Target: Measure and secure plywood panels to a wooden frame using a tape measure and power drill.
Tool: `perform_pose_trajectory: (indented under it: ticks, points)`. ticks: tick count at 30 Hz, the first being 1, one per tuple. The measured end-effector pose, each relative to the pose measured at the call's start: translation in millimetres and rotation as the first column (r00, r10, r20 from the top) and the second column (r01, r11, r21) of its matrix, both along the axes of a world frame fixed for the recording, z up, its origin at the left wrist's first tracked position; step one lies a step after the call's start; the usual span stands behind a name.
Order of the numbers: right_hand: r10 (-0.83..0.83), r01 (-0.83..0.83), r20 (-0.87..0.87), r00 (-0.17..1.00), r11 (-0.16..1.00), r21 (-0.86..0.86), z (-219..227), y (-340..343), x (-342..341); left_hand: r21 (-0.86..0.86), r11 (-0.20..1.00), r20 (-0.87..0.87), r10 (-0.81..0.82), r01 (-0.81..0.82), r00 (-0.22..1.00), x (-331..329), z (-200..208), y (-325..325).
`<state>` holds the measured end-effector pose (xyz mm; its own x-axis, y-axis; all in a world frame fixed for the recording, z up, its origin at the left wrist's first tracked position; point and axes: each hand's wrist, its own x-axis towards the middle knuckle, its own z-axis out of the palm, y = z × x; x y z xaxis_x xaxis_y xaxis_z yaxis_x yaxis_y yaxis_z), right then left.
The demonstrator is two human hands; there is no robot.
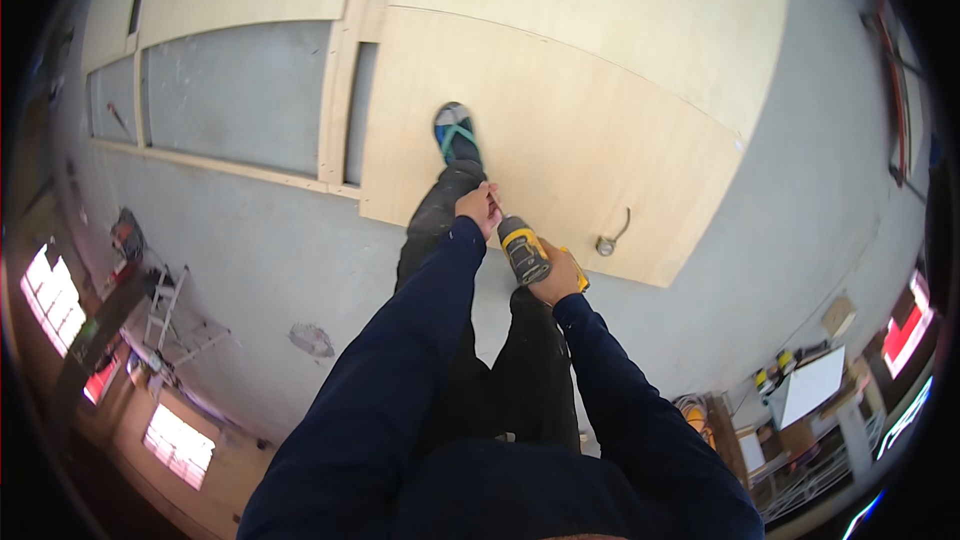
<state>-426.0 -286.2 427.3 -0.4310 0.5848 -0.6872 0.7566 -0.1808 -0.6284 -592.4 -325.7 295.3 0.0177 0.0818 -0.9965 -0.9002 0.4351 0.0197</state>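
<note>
My right hand point(560, 277) is wrapped round the grip of a yellow and black cordless drill point(524, 252). The drill points up and to the left, with its front end close to my left hand point(479, 208). The fingers of my left hand are pinched together at the drill's tip; whatever is between them is too small to make out. Both hands are above the near edge of a pale plywood sheet point(560, 140). My left foot, in a sandal point(456, 130), stands on that sheet.
A tape measure point(606, 246) with some tape pulled out lies on the sheet, right of the drill. Left of the sheet, a wooden frame point(325, 110) shows grey floor through its openings. A stepladder point(168, 308) stands far left; tools and a white board point(806, 386) are at lower right.
</note>
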Motion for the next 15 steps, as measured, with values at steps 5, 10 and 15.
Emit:
perform_pose_trajectory:
  ticks: [5,10,15]
  points:
    - [0.001,0.001,-0.024,1.0,0.998,0.068,-32.8,54.8,-119.1,0.072,0.99,-0.114,0.13,-0.122,0.985,-103.2,-37.0,49.5]
    - [0.09,-0.091,0.01,0.996,0.987,0.135,-74.1,119.5,-207.4,0.168,0.985,-0.165,0.078,-0.05,0.983,-189.8,-62.0,126.7]
    - [0.133,-0.141,0.052,0.99,0.97,0.199,-111.1,167.1,-282.6,0.239,0.966,-0.108,0.127,-0.098,0.986,-265.0,-103.4,173.8]
